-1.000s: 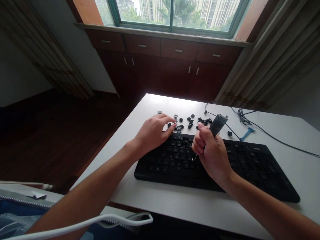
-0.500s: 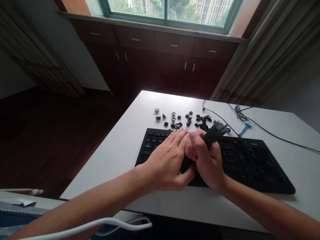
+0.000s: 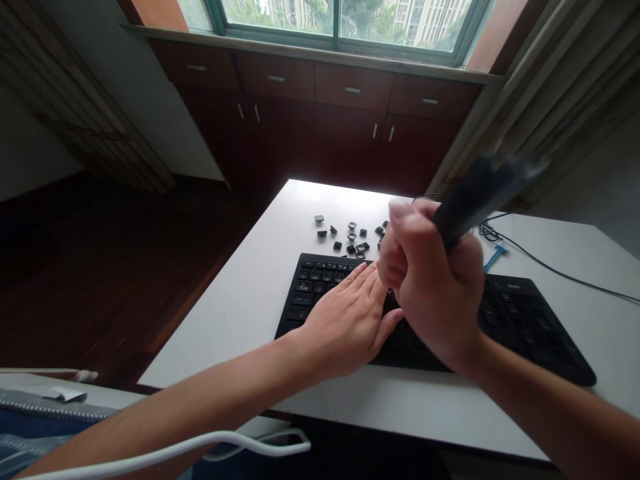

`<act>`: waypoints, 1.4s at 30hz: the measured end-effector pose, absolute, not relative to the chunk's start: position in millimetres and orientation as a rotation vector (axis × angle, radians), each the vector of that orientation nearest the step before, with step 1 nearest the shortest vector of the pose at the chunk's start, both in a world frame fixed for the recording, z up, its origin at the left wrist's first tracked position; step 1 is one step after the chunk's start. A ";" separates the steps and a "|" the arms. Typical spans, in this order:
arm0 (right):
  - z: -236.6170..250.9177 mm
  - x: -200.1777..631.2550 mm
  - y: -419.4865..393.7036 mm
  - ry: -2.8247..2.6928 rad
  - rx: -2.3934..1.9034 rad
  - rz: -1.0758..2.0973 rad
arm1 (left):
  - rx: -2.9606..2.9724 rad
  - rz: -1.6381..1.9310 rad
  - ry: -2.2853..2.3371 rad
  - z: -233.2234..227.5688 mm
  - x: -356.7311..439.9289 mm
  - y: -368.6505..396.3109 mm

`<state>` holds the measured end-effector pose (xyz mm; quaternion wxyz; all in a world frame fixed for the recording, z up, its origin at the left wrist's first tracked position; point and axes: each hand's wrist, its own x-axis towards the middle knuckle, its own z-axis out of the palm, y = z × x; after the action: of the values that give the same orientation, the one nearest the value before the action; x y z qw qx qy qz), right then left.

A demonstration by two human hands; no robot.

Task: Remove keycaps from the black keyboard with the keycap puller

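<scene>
Smooth white tabletop (image 3: 240,293) stands before a dark red-brown cabinet (image 3: 300,137) and a green-framed window (image 3: 280,17). The left hand (image 3: 350,320) is palm down, fingers extended and close together, laid flat over the keyboard (image 3: 535,320). The right hand (image 3: 433,287) is curled into a fist, gripping a dark elongated object (image 3: 475,197) above the keyboard; blur hides its surface detail. This object is bar-shaped; its exposed end points up, away from the camera and to the right, and its lower end is hidden by the fist. Whether the hands touch each other cannot be told. Beneath them, the keyboard is black, rectangular and flat on the tabletop; its long axis runs left to right, right end nearer the camera. Beyond its far edge lie small black keycaps (image 3: 337,246), scattered at mixed angles. Farther right are a blue tool (image 3: 495,257) and a thin black cable (image 3: 550,265), partly bundled. Pleated curtains (image 3: 550,100) hang at both sides.
</scene>
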<state>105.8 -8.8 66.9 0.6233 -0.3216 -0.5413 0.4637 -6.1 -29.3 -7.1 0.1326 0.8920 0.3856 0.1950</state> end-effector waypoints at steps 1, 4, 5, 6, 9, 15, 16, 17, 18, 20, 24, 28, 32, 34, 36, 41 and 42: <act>78.2 106.7 -2.0 -1.280 -0.735 1.062 | 2.570 0.565 1.149 -6.5 -6.6 -28.9; 91.7 122.0 13.9 -1.262 -0.779 1.209 | 2.545 0.566 1.191 -5.6 -10.6 -25.8; 88.8 130.0 16.2 -1.229 -0.812 1.248 | 2.541 0.578 1.177 -5.4 -12.9 -24.0; 83.1 138.5 17.0 -1.198 -0.854 1.280 | 2.535 0.598 1.152 -5.2 -15.7 -22.1; 59.0 161.3 13.3 -1.121 -0.974 1.383 | 2.518 0.693 1.041 -4.2 -25.8 -16.6; 34.2 182.5 9.1 -1.015 -1.048 1.492 | 2.676 0.763 0.886 0.2 -44.7 -18.1; 33.2 185.0 9.9 -1.024 -1.048 1.504 | 2.718 0.761 0.858 0.7 -47.0 -20.0; 32.3 187.9 11.0 -1.040 -1.051 1.514 | 2.755 0.761 0.818 1.1 -49.1 -22.1; 31.6 191.0 12.4 -1.061 -1.057 1.521 | 2.788 0.765 0.772 1.5 -50.9 -24.3; 30.4 198.4 15.8 -1.115 -1.075 1.537 | 2.846 0.793 0.699 3.0 -53.4 -28.4; 30.0 216.1 24.7 -1.251 -1.171 1.531 | 2.875 0.929 0.599 10.9 -54.9 -29.3; 29.8 233.3 31.8 -1.450 -1.353 1.365 | 2.764 1.065 0.790 20.7 -54.9 -4.7; 22.6 244.2 30.2 -1.801 -1.515 0.944 | 2.667 0.997 1.054 17.4 -53.2 39.9; 15.0 248.0 26.7 -1.981 -1.549 0.707 | 2.652 0.929 1.221 10.6 -51.6 57.7; 5.9 252.1 23.2 -2.102 -1.533 0.489 | 2.631 0.864 1.349 4.0 -49.8 67.0; -8.2 263.1 18.7 -2.284 -1.330 0.040 | 2.618 0.883 1.409 5.6 -48.5 48.1; -8.6 264.5 17.9 -2.312 -1.308 -0.025 | 2.632 0.873 1.409 9.0 -48.7 37.3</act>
<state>264.5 17.9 -8.6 0.2404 -0.4780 -0.8448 -0.0091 -48.7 37.3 9.0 0.0158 0.8461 0.4529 0.2807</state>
